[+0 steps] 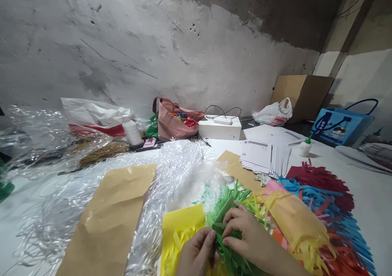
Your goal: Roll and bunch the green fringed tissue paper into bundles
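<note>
Head view, low centre: your left hand (196, 253) and right hand (245, 235) meet on a bundle of green fringed paper strips (228, 210); both hands pinch it, left fingers curled against its near side, right fingertips pressed on its top; the bundle lies on the white counter (367, 194) directly in front of you. Just left of it, touching: a yellow sheet of paper with cut fringe (180, 231). Right of it: a tan paper roll with yellow fringe (297, 223), lying over a heap of blue, red and maroon fringed paper (330, 198). Left: a creased brown paper envelope (113, 219) on a mass of clear shredded plastic film (177, 165). Farther back: a stack of white printed sheets (263, 155); a small white glue bottle with a green tip (305, 147); a white rectangular box (220, 129); a pink cloth bag (174, 123); a blue paper carrier bag (339, 127).
</note>
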Available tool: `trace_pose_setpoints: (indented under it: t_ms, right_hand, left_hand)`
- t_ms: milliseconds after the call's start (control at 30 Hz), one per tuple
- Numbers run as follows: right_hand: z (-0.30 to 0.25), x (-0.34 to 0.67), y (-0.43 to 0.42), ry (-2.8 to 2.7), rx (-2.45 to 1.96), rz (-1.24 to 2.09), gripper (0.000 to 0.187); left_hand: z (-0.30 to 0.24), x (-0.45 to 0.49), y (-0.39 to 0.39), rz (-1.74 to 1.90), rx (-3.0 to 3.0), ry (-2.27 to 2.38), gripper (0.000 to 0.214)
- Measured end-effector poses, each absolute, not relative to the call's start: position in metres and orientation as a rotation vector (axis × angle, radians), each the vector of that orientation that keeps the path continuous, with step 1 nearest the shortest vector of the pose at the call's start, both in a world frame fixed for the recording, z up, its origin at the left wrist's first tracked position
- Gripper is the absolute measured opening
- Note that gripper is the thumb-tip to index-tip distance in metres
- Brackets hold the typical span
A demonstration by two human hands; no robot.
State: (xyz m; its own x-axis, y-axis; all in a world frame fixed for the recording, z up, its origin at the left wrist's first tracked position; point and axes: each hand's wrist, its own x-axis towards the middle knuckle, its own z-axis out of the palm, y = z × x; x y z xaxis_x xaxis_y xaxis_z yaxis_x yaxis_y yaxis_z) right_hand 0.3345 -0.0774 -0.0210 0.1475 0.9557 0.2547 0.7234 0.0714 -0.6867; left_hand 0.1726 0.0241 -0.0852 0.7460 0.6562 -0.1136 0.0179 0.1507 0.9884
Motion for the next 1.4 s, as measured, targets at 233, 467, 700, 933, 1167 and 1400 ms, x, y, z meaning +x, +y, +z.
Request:
trace_pose_setpoints:
  t_ms: [233, 467, 700, 933, 1167, 1400]
  right_hand:
    - [-0.030, 0.329, -0.075, -1.630, -1.704, 0.288, 0.021]
    - [-0.033, 0.323, -0.076, -1.731, -1.628, -0.334, 0.018]
    - [-0.028, 0.307, -0.073, -1.782, -1.564, -0.689, 0.024]
    - [-0.046, 0.318, -0.060, -1.832, -1.557, -0.945, 0.031]
    - [0.029, 0.332, -0.067, -1.982, -2.273, -0.105, 0.029]
    - [0.054, 0.346, -0.057, -1.842, -2.362, 0.033, 0.010]
  left_hand:
    - [-0.083, 0.179, 0.015, 0.640, 1.307, 0.644, 0.057]
    - [-0.094, 0.175, 0.024, 0.714, 1.726, 0.613, 0.028]
    - [-0.098, 0.170, 0.032, 0.792, 2.117, 0.578, 0.022]
    - [-0.100, 0.174, 0.035, 0.957, 2.413, 0.451, 0.017]
    - [-0.097, 0.180, 0.045, 1.332, 2.623, 0.434, 0.054]
    - [-0.090, 0.194, 0.042, 1.538, 2.658, 0.201, 0.030]
